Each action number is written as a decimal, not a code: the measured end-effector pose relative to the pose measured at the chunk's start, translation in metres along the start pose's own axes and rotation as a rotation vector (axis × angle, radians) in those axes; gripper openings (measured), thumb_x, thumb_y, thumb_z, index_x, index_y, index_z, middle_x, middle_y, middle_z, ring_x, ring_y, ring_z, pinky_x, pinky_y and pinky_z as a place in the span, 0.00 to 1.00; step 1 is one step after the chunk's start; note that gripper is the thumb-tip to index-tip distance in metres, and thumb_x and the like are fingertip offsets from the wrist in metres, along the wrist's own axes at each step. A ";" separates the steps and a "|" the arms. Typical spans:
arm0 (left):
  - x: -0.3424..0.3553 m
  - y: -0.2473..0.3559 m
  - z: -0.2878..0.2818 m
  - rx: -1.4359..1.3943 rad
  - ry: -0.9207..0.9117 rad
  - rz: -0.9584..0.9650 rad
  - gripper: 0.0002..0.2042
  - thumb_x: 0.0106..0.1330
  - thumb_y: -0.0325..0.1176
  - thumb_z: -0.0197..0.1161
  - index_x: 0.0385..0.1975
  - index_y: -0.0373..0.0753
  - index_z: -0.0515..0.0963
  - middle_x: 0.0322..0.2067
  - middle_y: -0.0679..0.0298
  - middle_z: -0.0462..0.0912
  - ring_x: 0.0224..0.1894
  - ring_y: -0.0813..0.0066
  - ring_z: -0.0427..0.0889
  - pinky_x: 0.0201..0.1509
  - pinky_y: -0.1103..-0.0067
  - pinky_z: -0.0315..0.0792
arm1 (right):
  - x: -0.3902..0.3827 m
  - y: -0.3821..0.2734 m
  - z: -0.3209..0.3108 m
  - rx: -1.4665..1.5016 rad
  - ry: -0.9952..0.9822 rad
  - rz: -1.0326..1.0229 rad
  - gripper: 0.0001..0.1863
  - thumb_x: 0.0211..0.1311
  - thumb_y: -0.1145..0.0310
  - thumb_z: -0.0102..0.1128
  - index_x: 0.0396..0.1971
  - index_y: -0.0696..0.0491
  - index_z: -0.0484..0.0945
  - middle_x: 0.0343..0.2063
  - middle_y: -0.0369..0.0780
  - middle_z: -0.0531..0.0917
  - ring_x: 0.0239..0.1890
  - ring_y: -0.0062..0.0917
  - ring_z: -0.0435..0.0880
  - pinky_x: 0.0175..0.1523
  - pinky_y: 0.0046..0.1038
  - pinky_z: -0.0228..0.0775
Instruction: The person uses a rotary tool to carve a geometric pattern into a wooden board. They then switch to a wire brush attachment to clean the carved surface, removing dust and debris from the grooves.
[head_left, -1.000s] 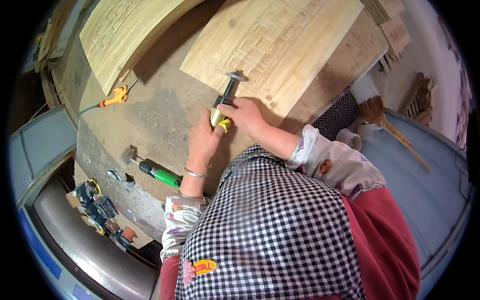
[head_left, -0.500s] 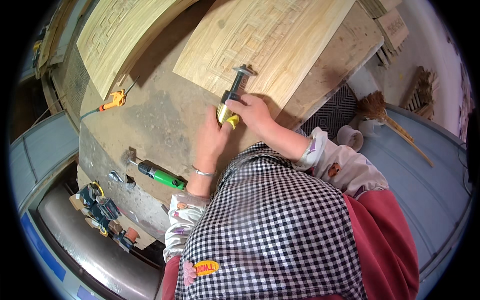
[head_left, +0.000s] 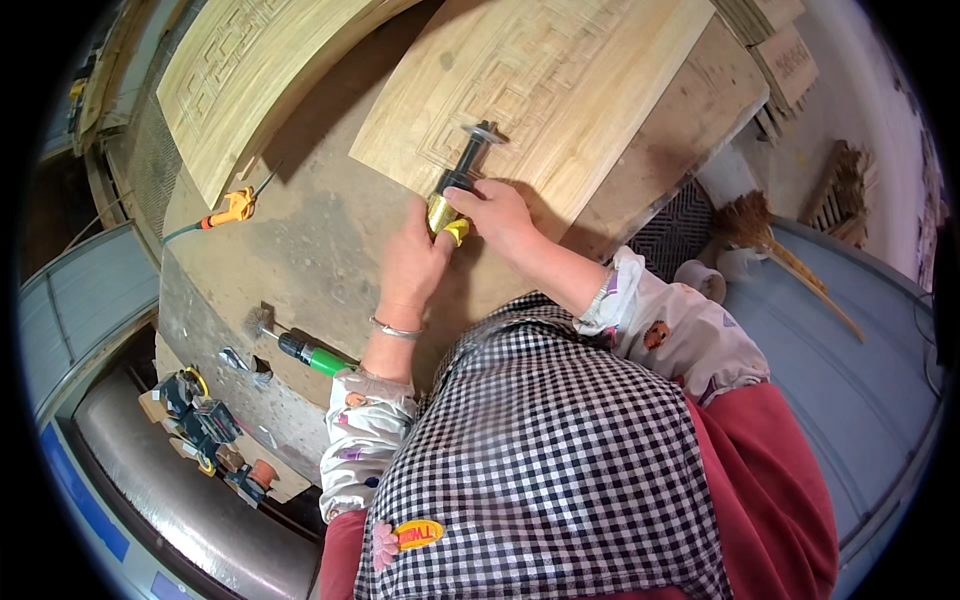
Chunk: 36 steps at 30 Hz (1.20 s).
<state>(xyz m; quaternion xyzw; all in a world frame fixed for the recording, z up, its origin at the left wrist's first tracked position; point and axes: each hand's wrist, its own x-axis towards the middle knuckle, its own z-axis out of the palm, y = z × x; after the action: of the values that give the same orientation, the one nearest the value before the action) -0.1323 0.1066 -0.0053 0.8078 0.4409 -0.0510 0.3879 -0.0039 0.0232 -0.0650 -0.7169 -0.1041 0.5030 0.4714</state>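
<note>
My left hand, slightly blurred, wraps round the rear of a gold-and-black power tool with a yellow piece at its side. My right hand grips the same tool, its thumb across the black collar. The tool's metal disc is over the carved grid pattern of a pale wooden panel; whether it touches the surface I cannot tell. A second carved, curved panel sits at the upper left.
The worn worktable bears an orange air gun with a hose and a green tool with a wire brush. Several power tools lie lower left. A straw broom and stacked boards are at the right.
My hands and the tool have shifted up and slightly right over the panel, with small movements of the disc. Both hands keep their grip.
</note>
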 end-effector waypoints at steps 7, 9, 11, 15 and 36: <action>0.020 0.000 -0.018 -0.022 0.025 -0.071 0.19 0.62 0.36 0.60 0.50 0.34 0.71 0.35 0.38 0.82 0.41 0.33 0.81 0.44 0.55 0.74 | 0.042 -0.002 0.023 -0.037 -0.035 -0.072 0.32 0.63 0.43 0.66 0.35 0.65 0.85 0.33 0.56 0.87 0.40 0.48 0.88 0.47 0.43 0.77; 0.020 -0.011 -0.017 -0.040 0.059 -0.038 0.20 0.62 0.35 0.61 0.52 0.35 0.71 0.35 0.42 0.82 0.37 0.40 0.82 0.42 0.58 0.74 | 0.029 -0.023 0.017 -0.108 -0.061 -0.068 0.32 0.63 0.43 0.66 0.35 0.65 0.85 0.34 0.57 0.87 0.41 0.49 0.88 0.48 0.44 0.77; 0.019 -0.022 -0.010 -0.144 0.089 -0.050 0.19 0.64 0.34 0.62 0.54 0.37 0.73 0.34 0.55 0.82 0.31 0.64 0.81 0.35 0.70 0.73 | 0.018 -0.037 0.009 -0.233 -0.077 -0.109 0.32 0.65 0.43 0.65 0.35 0.64 0.85 0.34 0.56 0.87 0.41 0.49 0.88 0.48 0.45 0.77; -0.012 0.011 -0.014 -0.645 0.123 -0.295 0.16 0.69 0.35 0.62 0.53 0.39 0.74 0.30 0.71 0.76 0.25 0.86 0.72 0.27 0.82 0.68 | -0.002 -0.057 -0.042 -0.543 -0.006 -0.456 0.23 0.68 0.49 0.65 0.47 0.56 0.85 0.42 0.48 0.88 0.48 0.42 0.86 0.55 0.41 0.76; -0.258 -0.163 -0.002 -1.335 1.051 -0.588 0.10 0.75 0.36 0.55 0.51 0.44 0.73 0.35 0.64 0.79 0.23 0.72 0.79 0.22 0.78 0.77 | -0.011 0.016 -0.148 -1.328 -0.039 -1.041 0.51 0.62 0.51 0.68 0.77 0.63 0.55 0.78 0.54 0.57 0.81 0.50 0.49 0.82 0.52 0.36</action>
<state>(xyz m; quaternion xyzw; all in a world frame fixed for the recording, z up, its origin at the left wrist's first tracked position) -0.4113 -0.0148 0.0106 0.1879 0.6884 0.4947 0.4961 0.1074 -0.0769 -0.0640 -0.6968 -0.7035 0.0684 0.1218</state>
